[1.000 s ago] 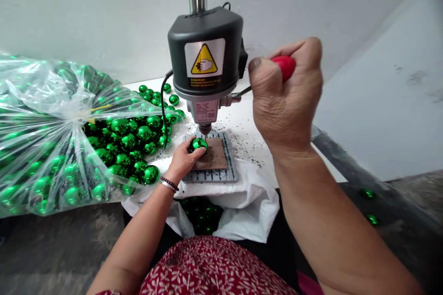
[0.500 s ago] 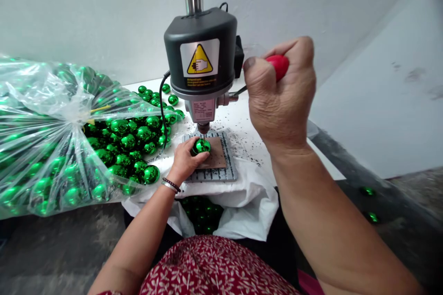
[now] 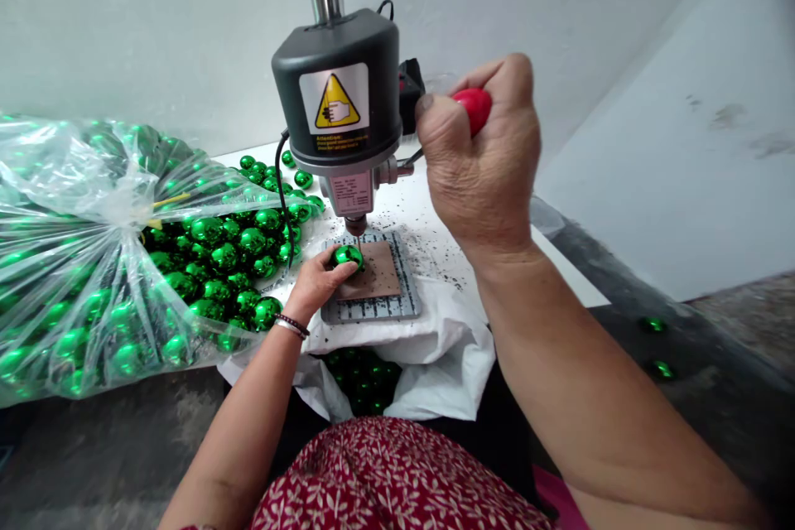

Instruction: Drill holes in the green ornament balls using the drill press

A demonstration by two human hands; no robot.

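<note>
My left hand (image 3: 315,280) grips a shiny green bauble (image 3: 346,257), thumb on the near side. The bauble sits over the left part of a brown board (image 3: 382,275) on the grey slotted base plate (image 3: 407,304) of a small drill press (image 3: 339,91). Its thin drill bit (image 3: 358,243) points down by the bauble's right side; whether it touches cannot be made out. Raised at the right, my right hand (image 3: 488,157) is closed round the lever's red knob (image 3: 474,109). The fingers on the knob's far side are hidden.
A clear plastic bag (image 3: 93,265) full of green baubles lies on the left, with loose ones (image 3: 252,242) beside it. Dark shavings litter the white table (image 3: 435,240). A white cloth sack (image 3: 444,348) with green baubles inside hangs open at the table's front.
The whole view has shifted, so most things appear farther left. The bauble in my left hand has moved slightly left relative to the drill bit. My right hand still grips the knob.
</note>
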